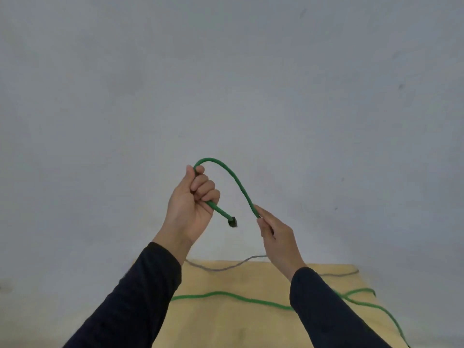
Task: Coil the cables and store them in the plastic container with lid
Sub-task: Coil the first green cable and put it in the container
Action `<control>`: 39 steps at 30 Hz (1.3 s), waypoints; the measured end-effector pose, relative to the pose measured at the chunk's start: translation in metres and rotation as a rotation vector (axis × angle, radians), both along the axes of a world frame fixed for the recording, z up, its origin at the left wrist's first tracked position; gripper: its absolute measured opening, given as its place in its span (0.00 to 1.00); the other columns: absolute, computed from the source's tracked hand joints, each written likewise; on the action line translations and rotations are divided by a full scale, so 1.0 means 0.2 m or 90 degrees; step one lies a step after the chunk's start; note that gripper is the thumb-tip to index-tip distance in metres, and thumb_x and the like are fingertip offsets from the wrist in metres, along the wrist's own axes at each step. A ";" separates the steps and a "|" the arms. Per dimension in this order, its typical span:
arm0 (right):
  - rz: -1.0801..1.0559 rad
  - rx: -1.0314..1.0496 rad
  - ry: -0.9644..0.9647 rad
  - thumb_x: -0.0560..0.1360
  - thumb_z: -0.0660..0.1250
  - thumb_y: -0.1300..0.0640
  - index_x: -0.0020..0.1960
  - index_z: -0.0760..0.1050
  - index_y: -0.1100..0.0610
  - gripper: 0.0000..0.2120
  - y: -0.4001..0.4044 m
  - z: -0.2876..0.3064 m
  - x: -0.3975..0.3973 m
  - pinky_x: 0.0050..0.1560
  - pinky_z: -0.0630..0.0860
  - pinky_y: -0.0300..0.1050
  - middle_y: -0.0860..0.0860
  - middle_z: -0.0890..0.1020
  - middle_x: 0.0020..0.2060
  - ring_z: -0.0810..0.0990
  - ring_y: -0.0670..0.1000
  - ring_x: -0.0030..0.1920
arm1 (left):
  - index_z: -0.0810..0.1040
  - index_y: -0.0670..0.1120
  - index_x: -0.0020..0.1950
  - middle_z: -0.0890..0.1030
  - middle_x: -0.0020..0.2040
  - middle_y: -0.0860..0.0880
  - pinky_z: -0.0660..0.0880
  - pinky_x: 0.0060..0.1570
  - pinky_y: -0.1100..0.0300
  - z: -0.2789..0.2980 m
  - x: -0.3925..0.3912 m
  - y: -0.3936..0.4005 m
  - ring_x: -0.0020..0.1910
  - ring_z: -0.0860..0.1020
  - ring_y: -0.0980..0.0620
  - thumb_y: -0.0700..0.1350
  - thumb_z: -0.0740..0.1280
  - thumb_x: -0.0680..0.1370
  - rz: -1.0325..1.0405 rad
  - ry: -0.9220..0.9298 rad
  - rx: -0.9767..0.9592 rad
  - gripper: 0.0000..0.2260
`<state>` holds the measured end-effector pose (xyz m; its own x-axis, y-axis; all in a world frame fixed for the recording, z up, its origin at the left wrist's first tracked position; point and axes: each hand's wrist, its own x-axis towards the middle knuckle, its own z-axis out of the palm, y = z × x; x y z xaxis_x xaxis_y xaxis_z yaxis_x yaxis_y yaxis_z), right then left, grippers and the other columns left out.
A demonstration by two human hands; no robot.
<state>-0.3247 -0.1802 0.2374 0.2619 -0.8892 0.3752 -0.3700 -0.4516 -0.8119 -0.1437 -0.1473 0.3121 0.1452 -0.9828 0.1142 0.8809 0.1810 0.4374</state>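
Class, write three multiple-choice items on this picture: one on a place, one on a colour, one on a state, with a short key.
1. Where does the grey cable lie?
A. on the wooden table
B. in the left hand
C. on the wall

2. What colour is the cable held in both hands?
A. red
B. green
C. white

3. How is the left hand set on it?
A. flat and open
B. closed in a fist grip
C. not touching

Key: 1 A, it runs across the table's far edge. 2 B, the green cable arcs between the left hand and the right hand. 3 B, its fingers curl round the cable near the black plug.

Green cable [233, 178], black plug [232, 221]; grey cable [221, 268]; tan table [238, 322].
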 end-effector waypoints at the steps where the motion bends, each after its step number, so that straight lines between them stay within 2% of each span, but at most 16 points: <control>1: -0.006 -0.005 0.003 0.80 0.57 0.59 0.65 0.72 0.47 0.16 -0.01 -0.01 -0.04 0.50 0.68 0.22 0.38 0.77 0.50 0.74 0.30 0.49 | 0.73 0.45 0.41 0.62 0.24 0.55 0.60 0.22 0.69 0.04 -0.05 -0.01 0.21 0.60 0.58 0.52 0.55 0.81 -0.001 -0.013 -0.007 0.15; 2: -0.011 -0.014 0.007 0.80 0.57 0.59 0.64 0.72 0.48 0.16 -0.03 0.00 -0.08 0.50 0.68 0.22 0.39 0.78 0.51 0.75 0.32 0.50 | 0.74 0.45 0.43 0.61 0.24 0.55 0.60 0.22 0.69 0.07 -0.10 -0.02 0.21 0.60 0.59 0.53 0.56 0.80 -0.006 -0.034 -0.011 0.15; 4: -0.013 -0.036 0.030 0.80 0.57 0.58 0.65 0.72 0.48 0.15 -0.06 0.00 -0.13 0.46 0.70 0.24 0.43 0.80 0.46 0.77 0.40 0.45 | 0.76 0.45 0.45 0.60 0.24 0.55 0.59 0.22 0.69 0.11 -0.21 -0.03 0.21 0.59 0.59 0.54 0.57 0.79 -0.027 -0.057 -0.022 0.15; 8: 0.060 -0.082 0.161 0.80 0.55 0.56 0.59 0.71 0.44 0.12 -0.06 0.01 -0.18 0.37 0.69 0.37 0.47 0.75 0.36 0.72 0.46 0.35 | 0.76 0.46 0.45 0.60 0.23 0.54 0.58 0.22 0.70 0.15 -0.39 -0.09 0.20 0.59 0.58 0.53 0.55 0.80 -0.047 0.031 -0.069 0.15; 10: 0.107 -0.078 0.213 0.80 0.54 0.55 0.67 0.66 0.48 0.16 -0.04 0.02 -0.18 0.39 0.68 0.38 0.48 0.74 0.38 0.70 0.47 0.36 | 0.76 0.46 0.44 0.61 0.23 0.54 0.59 0.23 0.70 0.16 -0.44 -0.15 0.21 0.60 0.58 0.53 0.55 0.80 -0.015 0.082 -0.067 0.15; 12: 0.142 -0.072 0.221 0.80 0.54 0.54 0.72 0.59 0.47 0.20 0.00 0.03 -0.19 0.43 0.69 0.39 0.49 0.75 0.42 0.71 0.47 0.40 | 0.75 0.47 0.46 0.63 0.24 0.54 0.61 0.25 0.69 0.15 -0.46 -0.20 0.22 0.60 0.58 0.53 0.55 0.81 0.056 0.071 -0.040 0.14; 14: 0.173 -0.077 0.232 0.80 0.55 0.55 0.72 0.58 0.47 0.21 0.03 0.07 -0.22 0.43 0.69 0.40 0.50 0.76 0.42 0.72 0.48 0.40 | 0.75 0.48 0.48 0.65 0.25 0.54 0.63 0.28 0.68 0.11 -0.44 -0.23 0.24 0.61 0.58 0.53 0.54 0.81 0.126 0.009 0.001 0.14; 17: 0.192 -0.119 0.281 0.79 0.57 0.56 0.65 0.68 0.52 0.16 0.04 0.19 -0.26 0.41 0.68 0.43 0.52 0.77 0.40 0.72 0.50 0.39 | 0.75 0.50 0.49 0.67 0.28 0.55 0.63 0.33 0.65 0.04 -0.40 -0.23 0.28 0.63 0.58 0.51 0.51 0.82 0.184 -0.179 0.059 0.14; 20: 0.206 -0.176 0.365 0.78 0.59 0.57 0.52 0.76 0.56 0.09 0.04 0.37 -0.27 0.43 0.69 0.46 0.54 0.79 0.41 0.75 0.54 0.41 | 0.75 0.48 0.49 0.71 0.30 0.53 0.65 0.35 0.63 -0.02 -0.40 -0.20 0.31 0.66 0.55 0.48 0.50 0.83 0.174 -0.338 0.071 0.14; 22: 0.197 -0.199 0.380 0.77 0.62 0.55 0.53 0.78 0.54 0.09 0.02 0.51 -0.28 0.47 0.72 0.46 0.52 0.82 0.46 0.76 0.51 0.44 | 0.76 0.47 0.50 0.74 0.30 0.51 0.68 0.35 0.61 -0.04 -0.40 -0.15 0.30 0.69 0.53 0.49 0.51 0.82 0.137 -0.470 0.054 0.15; 25: 0.170 -0.193 0.303 0.72 0.70 0.53 0.53 0.78 0.50 0.11 -0.02 0.66 -0.28 0.50 0.74 0.46 0.49 0.79 0.45 0.75 0.49 0.44 | 0.77 0.46 0.49 0.76 0.29 0.50 0.71 0.30 0.64 -0.03 -0.41 -0.06 0.28 0.71 0.53 0.52 0.53 0.81 0.041 -0.582 0.019 0.16; 28: 0.146 -0.166 0.211 0.70 0.71 0.51 0.60 0.74 0.43 0.19 -0.03 0.67 -0.25 0.53 0.70 0.37 0.47 0.76 0.49 0.74 0.45 0.51 | 0.79 0.50 0.41 0.74 0.27 0.50 0.67 0.27 0.67 0.02 -0.43 0.01 0.25 0.68 0.55 0.53 0.53 0.81 -0.032 -0.594 0.018 0.17; 30: 0.145 -0.139 0.157 0.72 0.69 0.51 0.60 0.75 0.43 0.17 -0.02 0.63 -0.22 0.56 0.69 0.34 0.44 0.79 0.53 0.75 0.40 0.54 | 0.77 0.50 0.38 0.72 0.26 0.51 0.65 0.26 0.66 0.05 -0.41 0.03 0.23 0.66 0.56 0.54 0.52 0.81 -0.035 -0.583 0.029 0.19; 33: 0.140 -0.079 0.085 0.73 0.68 0.52 0.55 0.79 0.47 0.11 0.00 0.58 -0.20 0.51 0.72 0.29 0.41 0.82 0.48 0.78 0.34 0.45 | 0.78 0.46 0.46 0.69 0.24 0.53 0.65 0.27 0.66 0.04 -0.37 0.06 0.24 0.65 0.56 0.54 0.50 0.81 -0.032 -0.550 0.032 0.20; 37: 0.112 -0.062 0.007 0.74 0.68 0.54 0.50 0.81 0.49 0.07 0.01 0.54 -0.17 0.50 0.70 0.25 0.42 0.85 0.44 0.79 0.36 0.49 | 0.76 0.42 0.52 0.64 0.27 0.53 0.70 0.37 0.63 0.01 -0.40 0.10 0.27 0.70 0.55 0.49 0.51 0.82 -0.034 -0.496 0.009 0.17; 39: 0.099 -0.061 -0.018 0.74 0.68 0.54 0.49 0.82 0.49 0.06 0.01 0.53 -0.15 0.50 0.71 0.25 0.42 0.84 0.44 0.79 0.36 0.49 | 0.76 0.41 0.52 0.63 0.27 0.54 0.70 0.37 0.62 0.02 -0.42 0.11 0.26 0.69 0.55 0.47 0.52 0.82 -0.015 -0.468 0.015 0.16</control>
